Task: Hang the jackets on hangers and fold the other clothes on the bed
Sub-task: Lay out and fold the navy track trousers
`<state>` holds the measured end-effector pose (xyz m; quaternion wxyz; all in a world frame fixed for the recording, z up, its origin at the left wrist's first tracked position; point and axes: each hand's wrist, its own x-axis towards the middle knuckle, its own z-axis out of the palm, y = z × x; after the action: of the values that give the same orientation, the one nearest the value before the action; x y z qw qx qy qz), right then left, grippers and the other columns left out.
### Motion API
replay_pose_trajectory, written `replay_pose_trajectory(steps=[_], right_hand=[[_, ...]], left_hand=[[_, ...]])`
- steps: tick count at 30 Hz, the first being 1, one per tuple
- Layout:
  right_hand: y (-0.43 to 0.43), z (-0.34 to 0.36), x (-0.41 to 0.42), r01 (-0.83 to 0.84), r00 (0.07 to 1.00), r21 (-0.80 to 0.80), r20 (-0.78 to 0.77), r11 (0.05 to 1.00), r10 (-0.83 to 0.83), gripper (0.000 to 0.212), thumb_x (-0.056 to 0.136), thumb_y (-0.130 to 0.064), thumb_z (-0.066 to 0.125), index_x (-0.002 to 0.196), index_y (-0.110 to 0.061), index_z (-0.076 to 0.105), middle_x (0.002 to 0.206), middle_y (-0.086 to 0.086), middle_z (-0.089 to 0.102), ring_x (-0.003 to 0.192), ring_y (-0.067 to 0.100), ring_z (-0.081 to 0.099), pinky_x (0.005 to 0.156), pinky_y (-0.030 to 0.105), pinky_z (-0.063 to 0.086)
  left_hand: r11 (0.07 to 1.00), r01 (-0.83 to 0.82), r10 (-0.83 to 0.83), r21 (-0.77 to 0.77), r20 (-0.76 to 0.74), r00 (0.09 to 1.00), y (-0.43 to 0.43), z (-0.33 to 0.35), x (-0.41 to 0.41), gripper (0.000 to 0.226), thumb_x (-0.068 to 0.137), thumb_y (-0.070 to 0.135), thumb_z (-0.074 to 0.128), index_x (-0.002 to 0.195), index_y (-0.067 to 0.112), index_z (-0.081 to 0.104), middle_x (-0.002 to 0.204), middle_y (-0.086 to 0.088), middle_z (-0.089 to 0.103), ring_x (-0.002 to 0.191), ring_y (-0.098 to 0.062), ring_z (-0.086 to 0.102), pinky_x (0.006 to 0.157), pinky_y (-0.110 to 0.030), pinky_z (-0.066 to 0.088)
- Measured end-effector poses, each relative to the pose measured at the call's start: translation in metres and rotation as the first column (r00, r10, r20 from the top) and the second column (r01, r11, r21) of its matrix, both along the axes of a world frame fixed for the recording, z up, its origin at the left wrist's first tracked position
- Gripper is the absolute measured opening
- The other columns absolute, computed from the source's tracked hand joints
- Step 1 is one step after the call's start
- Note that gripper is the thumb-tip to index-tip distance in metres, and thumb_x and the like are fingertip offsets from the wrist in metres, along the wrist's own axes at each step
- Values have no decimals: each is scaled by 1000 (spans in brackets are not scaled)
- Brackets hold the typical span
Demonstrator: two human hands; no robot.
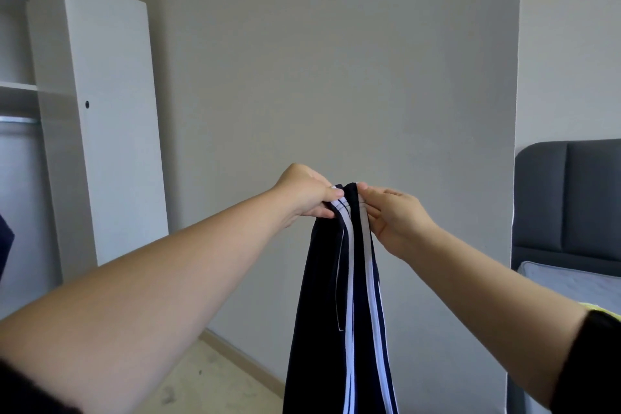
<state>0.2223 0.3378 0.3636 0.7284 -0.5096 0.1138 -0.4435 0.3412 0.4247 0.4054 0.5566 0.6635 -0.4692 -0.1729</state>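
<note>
Up before the wall [336, 60], clear of the bed [571, 282], the trousers [336, 312] are held hanging, their top edge clamped in the fingers of the left hand [304, 193] and right hand [393, 215], and a leg could be dropped and alignment lost if either shallow pinch is loosened.

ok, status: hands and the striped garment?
Hands: left hand and right hand both grip the top edge of the navy striped garment. It hangs straight down in mid-air, not on the bed. Nothing seen in the way.
</note>
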Motion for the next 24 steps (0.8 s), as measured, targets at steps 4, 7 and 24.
replay_pose_trajectory(steps=[4,7,24], right_hand=[[-2,-3,-7,-135,991,-15,-7,991,135,27,92,4,48,113,12,62,112,22,67,92,26,69,72,25,58],[-2,-5,-9,-137,990,-61,-39,989,134,28,90,7,49,114,13,61,115,24,66,102,29,67,81,25,56],[-1,-13,-21,49,968,-280,-223,959,-115,26,85,7,60,103,-9,71,90,9,75,82,23,73,65,27,58]], left_hand=[[998,67,-66,8,-53,996,2,1,-1,13,87,-10,60,100,-8,64,85,-13,64,72,-16,65,59,-19,58],[991,129,-129,18,-43,991,5,-1,0,17,86,-15,57,98,-5,64,86,-10,65,75,-13,65,62,-18,57],[974,76,-93,-214,-70,993,-5,-24,0,16,72,-6,78,70,6,68,66,-3,71,63,-12,70,62,-16,54]])
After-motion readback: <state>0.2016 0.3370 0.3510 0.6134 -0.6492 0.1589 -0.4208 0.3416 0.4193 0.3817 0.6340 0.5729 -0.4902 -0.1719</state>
